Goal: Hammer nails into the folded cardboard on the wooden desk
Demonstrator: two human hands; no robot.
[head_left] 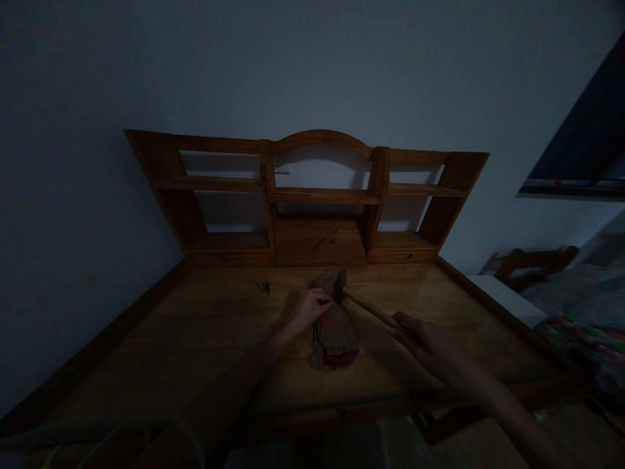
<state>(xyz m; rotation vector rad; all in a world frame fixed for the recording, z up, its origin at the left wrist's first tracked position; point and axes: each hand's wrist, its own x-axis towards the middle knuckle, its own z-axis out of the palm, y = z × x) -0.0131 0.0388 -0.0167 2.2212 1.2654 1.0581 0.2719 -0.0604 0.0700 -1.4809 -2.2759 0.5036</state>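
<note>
My right hand [415,335] is closed around the wooden handle of a hammer [368,305]. The dark hammer head is at the fingertips of my left hand [312,305], over the upper part of a flat brown piece with a red lower end [336,335]. That piece lies on the wooden desk [209,332]. The fingers of my left hand are pinched together; what is between them is too small and dark to make out. Several thin dark sticks that look like nails [264,287] lie to the left of my left hand.
A wooden shelf unit [322,195] with cubbies and small drawers stands along the back of the desk. To the right are a white surface [508,299], a wooden chair back [537,264] and a heap of mixed things [581,339]. The room is dim.
</note>
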